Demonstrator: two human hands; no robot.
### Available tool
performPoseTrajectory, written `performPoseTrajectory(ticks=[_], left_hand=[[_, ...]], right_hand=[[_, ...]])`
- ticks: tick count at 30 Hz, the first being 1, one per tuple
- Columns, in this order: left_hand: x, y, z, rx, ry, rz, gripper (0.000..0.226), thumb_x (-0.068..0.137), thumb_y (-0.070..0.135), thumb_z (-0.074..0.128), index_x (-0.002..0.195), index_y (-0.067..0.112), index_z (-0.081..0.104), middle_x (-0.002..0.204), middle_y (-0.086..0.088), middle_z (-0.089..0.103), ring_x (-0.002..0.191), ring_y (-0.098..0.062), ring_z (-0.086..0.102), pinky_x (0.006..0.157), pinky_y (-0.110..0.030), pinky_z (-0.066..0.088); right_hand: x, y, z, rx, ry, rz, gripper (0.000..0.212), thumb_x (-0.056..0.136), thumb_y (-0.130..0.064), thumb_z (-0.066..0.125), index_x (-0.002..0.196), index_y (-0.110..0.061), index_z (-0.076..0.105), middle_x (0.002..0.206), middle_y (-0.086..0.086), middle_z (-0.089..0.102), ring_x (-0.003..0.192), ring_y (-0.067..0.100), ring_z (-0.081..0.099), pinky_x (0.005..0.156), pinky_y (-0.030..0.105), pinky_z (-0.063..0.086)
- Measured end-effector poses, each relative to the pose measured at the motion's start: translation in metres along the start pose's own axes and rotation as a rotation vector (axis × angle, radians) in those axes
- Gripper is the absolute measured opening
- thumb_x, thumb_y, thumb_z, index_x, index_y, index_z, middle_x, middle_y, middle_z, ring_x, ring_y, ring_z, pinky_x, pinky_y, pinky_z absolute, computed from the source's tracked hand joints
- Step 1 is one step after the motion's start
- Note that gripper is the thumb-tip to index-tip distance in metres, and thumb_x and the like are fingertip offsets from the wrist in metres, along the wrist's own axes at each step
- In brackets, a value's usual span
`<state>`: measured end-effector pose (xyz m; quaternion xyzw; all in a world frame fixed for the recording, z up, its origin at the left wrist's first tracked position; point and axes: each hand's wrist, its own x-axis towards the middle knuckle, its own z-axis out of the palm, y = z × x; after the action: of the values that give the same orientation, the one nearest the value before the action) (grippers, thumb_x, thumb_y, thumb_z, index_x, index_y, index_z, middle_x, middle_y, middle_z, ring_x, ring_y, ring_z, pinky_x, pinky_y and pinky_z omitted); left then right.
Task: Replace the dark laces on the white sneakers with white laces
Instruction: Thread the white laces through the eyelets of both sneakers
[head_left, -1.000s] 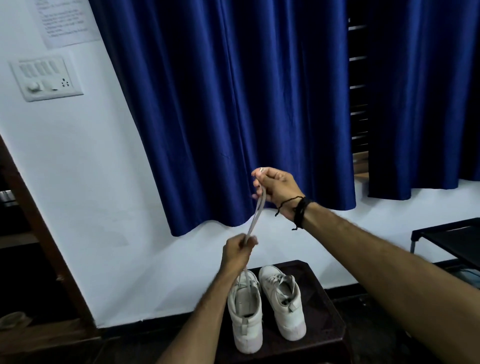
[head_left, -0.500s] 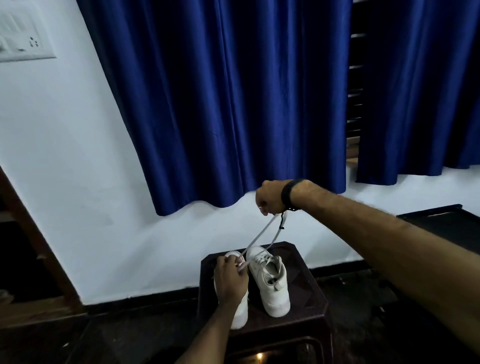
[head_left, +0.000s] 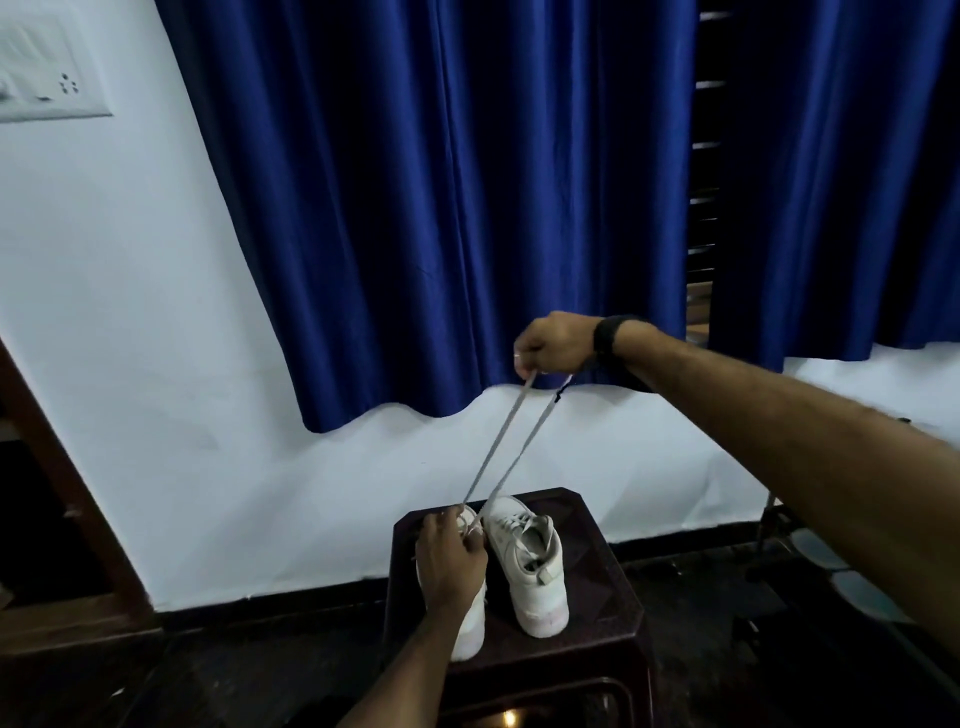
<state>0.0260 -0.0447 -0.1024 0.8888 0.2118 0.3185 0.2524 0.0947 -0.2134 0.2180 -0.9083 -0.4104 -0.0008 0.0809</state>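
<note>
Both arms reach forward, one hand low and one raised.

The left hand (head_left: 451, 564) sits low at the centre of the view, back of the hand toward the camera, fingers curled downward and pinching at the near end of the white lace (head_left: 506, 444); its bare forearm rises from the bottom edge. The right hand (head_left: 553, 345) is held higher and farther out, knuckles up, fingers closed round both strands of the lace, which run taut down to the left hand. A dark band (head_left: 608, 335) circles the right wrist, and the bare right forearm stretches in from the right edge, nearly straight.
</note>
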Motion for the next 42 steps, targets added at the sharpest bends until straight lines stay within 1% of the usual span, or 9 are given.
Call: performPoseTrajectory(ticks=[5, 9, 13, 16, 22, 26, 33, 39, 42], left_hand=[[0.001, -0.004, -0.005, 0.043, 0.079, -0.010, 0.050, 0.066, 0.043, 0.062, 0.108, 0.016, 0.067, 0.105, -0.007, 0.061, 0.102, -0.033, 0.058, 0.097, -0.047, 0.041], [0.001, -0.013, -0.007, -0.355, -0.146, -0.277, 0.081, 0.061, 0.048, 0.085, 0.125, 0.010, 0.053, 0.122, -0.005, 0.058, 0.117, -0.025, 0.055, 0.100, -0.037, 0.043], [0.002, -0.016, -0.014, -0.496, -0.211, -0.379, 0.055, 0.056, 0.043, 0.092, 0.097, 0.016, 0.068, 0.096, 0.003, 0.073, 0.089, -0.013, 0.070, 0.074, -0.021, 0.052], [0.007, -0.018, -0.015, -0.521, -0.253, -0.333, 0.044, 0.055, 0.043, 0.092, 0.084, 0.015, 0.074, 0.079, 0.005, 0.075, 0.077, -0.007, 0.072, 0.062, -0.012, 0.050], [0.031, -0.023, -0.019, -0.659, -0.350, -0.459, 0.038, 0.047, 0.037, 0.081, 0.074, 0.012, 0.069, 0.077, -0.002, 0.070, 0.077, -0.024, 0.067, 0.075, -0.039, 0.054], [0.054, -0.032, -0.024, -0.810, -0.399, -0.630, 0.045, 0.041, 0.036, 0.071, 0.075, 0.006, 0.066, 0.081, -0.015, 0.064, 0.077, -0.025, 0.057, 0.070, -0.036, 0.048], [0.102, -0.061, 0.013, -0.316, -0.689, -0.463, 0.049, 0.044, 0.045, 0.083, 0.081, 0.014, 0.075, 0.086, -0.002, 0.076, 0.087, -0.020, 0.071, 0.087, -0.038, 0.057], [0.122, -0.040, 0.003, -0.294, -0.853, -0.538, 0.021, 0.070, 0.013, 0.078, 0.088, 0.006, 0.069, 0.062, -0.001, 0.056, 0.047, -0.008, 0.048, 0.044, -0.013, 0.033], [0.124, -0.045, 0.015, -0.267, -0.743, -0.572, 0.018, 0.080, 0.019, 0.073, 0.074, 0.010, 0.059, 0.056, -0.004, 0.049, 0.029, -0.004, 0.039, 0.035, -0.012, 0.028]], right_hand=[[0.003, -0.008, -0.001, 0.440, 0.170, -0.007, 0.026, 0.096, -0.017, 0.052, 0.075, -0.024, 0.065, 0.064, -0.008, 0.057, 0.051, -0.002, 0.049, 0.052, 0.006, 0.039], [0.006, -0.018, 0.004, 0.768, 0.301, -0.040, 0.026, 0.098, -0.010, 0.051, 0.076, -0.018, 0.063, 0.054, -0.016, 0.059, 0.047, -0.005, 0.049, 0.043, 0.007, 0.034], [0.011, -0.027, 0.008, 0.922, 0.290, -0.111, 0.026, 0.099, -0.014, 0.051, 0.077, -0.017, 0.064, 0.084, 0.010, 0.055, 0.071, 0.018, 0.043, 0.047, 0.015, 0.031], [0.015, -0.034, 0.008, 1.020, 0.279, -0.143, 0.025, 0.100, -0.013, 0.049, 0.080, -0.015, 0.064, 0.078, 0.010, 0.052, 0.061, 0.011, 0.040, 0.048, 0.017, 0.028], [0.025, -0.026, 0.023, 1.030, 0.203, -0.077, 0.025, 0.100, -0.012, 0.047, 0.082, -0.014, 0.064, 0.063, 0.000, 0.050, 0.047, 0.008, 0.031, 0.042, 0.015, 0.027], [0.035, -0.010, 0.037, 1.183, 0.241, -0.023, 0.025, 0.101, -0.009, 0.044, 0.084, -0.012, 0.062, 0.066, 0.004, 0.048, 0.045, 0.005, 0.031, 0.043, 0.015, 0.024], [0.067, 0.004, 0.063, 1.565, 0.250, -0.037, 0.022, 0.102, -0.014, 0.042, 0.088, -0.014, 0.059, 0.056, -0.007, 0.046, 0.046, 0.005, 0.024, 0.046, 0.016, 0.020], [0.085, 0.002, 0.136, 1.033, 0.114, 0.210, 0.029, 0.086, 0.008, 0.048, 0.081, -0.011, 0.070, 0.070, -0.004, 0.059, 0.056, 0.008, 0.046, 0.036, 0.013, 0.031], [0.087, -0.001, 0.200, 0.548, -0.102, 0.246, 0.030, 0.090, -0.001, 0.046, 0.107, -0.004, 0.071, 0.097, 0.004, 0.070, 0.081, 0.017, 0.062, 0.056, 0.012, 0.048]])
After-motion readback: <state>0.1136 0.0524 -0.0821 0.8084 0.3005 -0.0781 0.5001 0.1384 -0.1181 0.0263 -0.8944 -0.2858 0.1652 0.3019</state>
